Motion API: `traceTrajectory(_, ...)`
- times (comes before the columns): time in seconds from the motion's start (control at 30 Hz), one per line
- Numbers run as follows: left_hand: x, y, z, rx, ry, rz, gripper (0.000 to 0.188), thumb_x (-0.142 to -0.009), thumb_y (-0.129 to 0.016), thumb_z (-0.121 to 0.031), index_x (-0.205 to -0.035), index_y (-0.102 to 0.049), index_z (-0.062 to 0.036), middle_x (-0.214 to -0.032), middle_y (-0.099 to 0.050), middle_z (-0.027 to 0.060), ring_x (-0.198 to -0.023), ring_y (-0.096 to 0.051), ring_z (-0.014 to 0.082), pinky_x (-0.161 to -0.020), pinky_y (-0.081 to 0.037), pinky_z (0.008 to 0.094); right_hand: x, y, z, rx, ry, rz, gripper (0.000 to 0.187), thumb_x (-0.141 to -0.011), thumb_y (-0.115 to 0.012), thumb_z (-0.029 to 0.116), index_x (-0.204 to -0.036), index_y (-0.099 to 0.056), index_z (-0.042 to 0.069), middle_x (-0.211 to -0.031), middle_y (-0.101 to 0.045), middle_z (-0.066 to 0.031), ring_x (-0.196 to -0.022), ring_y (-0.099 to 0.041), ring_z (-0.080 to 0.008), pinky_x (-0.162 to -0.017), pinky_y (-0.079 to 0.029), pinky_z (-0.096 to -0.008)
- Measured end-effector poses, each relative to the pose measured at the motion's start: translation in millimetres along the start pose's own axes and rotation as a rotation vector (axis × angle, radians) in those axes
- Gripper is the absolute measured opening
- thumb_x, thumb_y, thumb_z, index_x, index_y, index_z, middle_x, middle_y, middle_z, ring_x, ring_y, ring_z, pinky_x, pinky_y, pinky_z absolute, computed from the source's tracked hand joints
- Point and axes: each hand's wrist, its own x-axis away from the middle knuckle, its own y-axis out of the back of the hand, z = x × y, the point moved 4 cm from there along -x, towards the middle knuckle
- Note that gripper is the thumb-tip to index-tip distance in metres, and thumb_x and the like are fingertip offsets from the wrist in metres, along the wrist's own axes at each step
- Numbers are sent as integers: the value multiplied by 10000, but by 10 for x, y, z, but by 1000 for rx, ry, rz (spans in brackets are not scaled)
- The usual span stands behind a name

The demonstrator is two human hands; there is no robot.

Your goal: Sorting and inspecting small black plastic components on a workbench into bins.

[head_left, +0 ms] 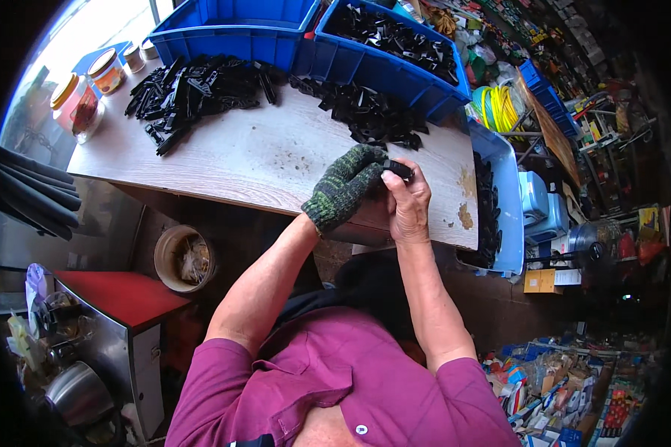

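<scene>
While both forearms slant up to meet over the near edge of the table (235,160), long black pieces (194,97) lie piled at its left. Left forearm (261,279) angles up and rightward; left hand (347,186), in a dark green knit glove (332,200), has fingers bent toward the black part; can't tell if it grips or just touches. Beyond, heap of black parts (376,119). Black part (400,170) sits between the hands. Right hand (410,205), bare, pinches it narrowly, thumb on near side; right forearm (429,298) closer to upright. Light blue crate (508,205) stands beside the table's right end.
</scene>
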Motion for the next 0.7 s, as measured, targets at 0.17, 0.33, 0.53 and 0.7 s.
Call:
traceTrajectory(0.17, 1, -15, -15, 6, 3, 10, 226, -966, -582, -126, -1161, -607, -14, -1010, -643, 52, -888, -599, 112, -798, -502, 274, 16, 29, -28, -92, -17, -23, 354, -778, -755, 70, -1107, -624, 80, -772, -592, 44, -474, -386, -9, -420, -301, -165)
traceTrajectory(0.33, -5, -11, -22, -2, 31, 3, 227, -963, -587, -122, -1157, -615, -9, -999, -653, 58, -885, -607, 116, -790, -510, 276, 38, 49, -11, -88, -49, -21, 302, -778, -758, 34, -1056, -650, 80, -876, -596, 45, -661, -486, -11, -555, -379, -148)
traceTrajectory(0.53, 8, -45, -41, 3, 48, -4, 252, -963, -603, -145, -1177, -605, -12, -1014, -657, 61, -895, -615, 123, -758, -525, 282, 28, 80, -18, -73, -27, -23, 302, -795, -751, 85, -1073, -633, 74, -729, -573, 39, -463, -406, -30, -444, -403, -206)
traceTrajectory(0.7, 27, -78, -52, 82, 114, -46, 279, -965, -611, -164, -1204, -593, -22, -1035, -662, 66, -891, -625, 135, -733, -533, 283, -107, 382, 78, -75, -50, -76, 184, -833, -710, 125, -976, -611, 66, -503, -423, 26, -450, -482, -118, -535, -572, -349)
